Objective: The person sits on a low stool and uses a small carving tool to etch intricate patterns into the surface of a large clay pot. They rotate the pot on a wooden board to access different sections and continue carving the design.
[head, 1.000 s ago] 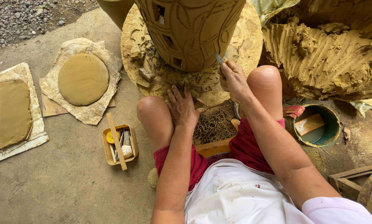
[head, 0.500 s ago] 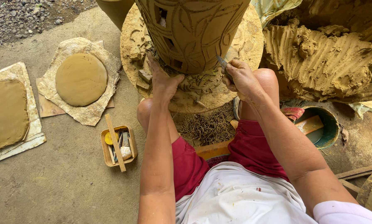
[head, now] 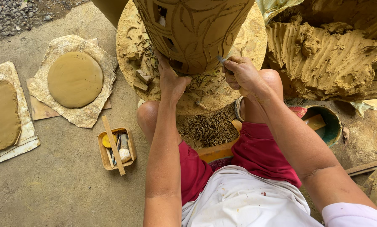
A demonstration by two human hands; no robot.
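Outdoors, right hand [head: 244, 75] points blade [head: 221, 59] up-left at vase [head: 192, 29].

A tall brown clay vessel [head: 195, 29], carved with curving lines, stands upright.

Soft, even daylight, bright without glare. Shadows are faint, deepest under the big clay pot [head: 192, 29] and between the knees. Focus is sharp throughout, with slight stretching toward the edges.

Two clay discs [head: 75, 79], one pot [head: 195, 29]
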